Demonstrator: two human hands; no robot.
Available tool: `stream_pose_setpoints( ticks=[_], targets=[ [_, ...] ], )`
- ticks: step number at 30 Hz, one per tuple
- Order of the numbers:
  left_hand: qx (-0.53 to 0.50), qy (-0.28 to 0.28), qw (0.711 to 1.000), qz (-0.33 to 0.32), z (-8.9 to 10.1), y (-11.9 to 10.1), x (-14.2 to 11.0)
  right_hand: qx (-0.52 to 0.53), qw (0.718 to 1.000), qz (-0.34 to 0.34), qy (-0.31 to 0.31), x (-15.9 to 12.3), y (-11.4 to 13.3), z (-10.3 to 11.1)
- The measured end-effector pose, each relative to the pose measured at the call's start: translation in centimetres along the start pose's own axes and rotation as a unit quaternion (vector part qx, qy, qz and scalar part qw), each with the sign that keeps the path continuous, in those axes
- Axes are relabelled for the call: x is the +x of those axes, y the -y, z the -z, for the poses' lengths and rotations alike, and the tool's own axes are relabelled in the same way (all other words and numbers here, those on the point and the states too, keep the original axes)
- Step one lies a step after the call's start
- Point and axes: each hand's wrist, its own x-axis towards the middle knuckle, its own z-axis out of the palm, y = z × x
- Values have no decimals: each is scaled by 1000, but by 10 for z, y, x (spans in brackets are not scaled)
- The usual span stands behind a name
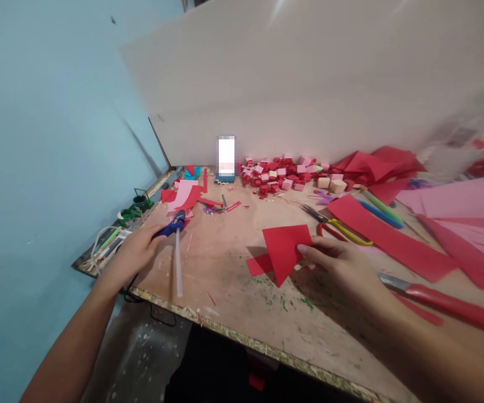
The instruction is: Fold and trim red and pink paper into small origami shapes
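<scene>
My left hand (135,253) is closed around the handle of a blue glue gun (171,225) near the table's left edge. A white glue stick (178,264) juts out of the gun's back toward me. My right hand (338,262) pinches a folded piece of red paper (284,248) just above the middle of the wooden table (225,313). Smaller red scraps stick out beneath that piece.
Yellow-handled scissors (338,225) lie just behind my right hand. A red-handled cutter (443,301) lies at the right, with red and pink sheets (456,212) beyond. A heap of small red and pink paper boxes (282,174) sits by the back board. Green tape rolls (135,208) rest at the left.
</scene>
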Motion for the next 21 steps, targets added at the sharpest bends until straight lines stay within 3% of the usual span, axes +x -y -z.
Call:
stream_pose_setpoints(
  ticks=[4,7,12,14,21],
  targets=[
    [-95,25,995,26,30,6,-11,-2,1000,1,2,-2,5,-1],
    [-114,26,992,43,38,11,-19,-7,1000,13,3,-2,5,0],
    [-7,27,998,-57,18,24,-29,-31,998,47,9,3,0,3],
    [55,28,996,-63,6,25,-34,-38,998,56,5,3,0,3],
    [269,-42,958,91,-20,1,-52,-19,1000,18,-6,-2,-3,-2]
  ],
)
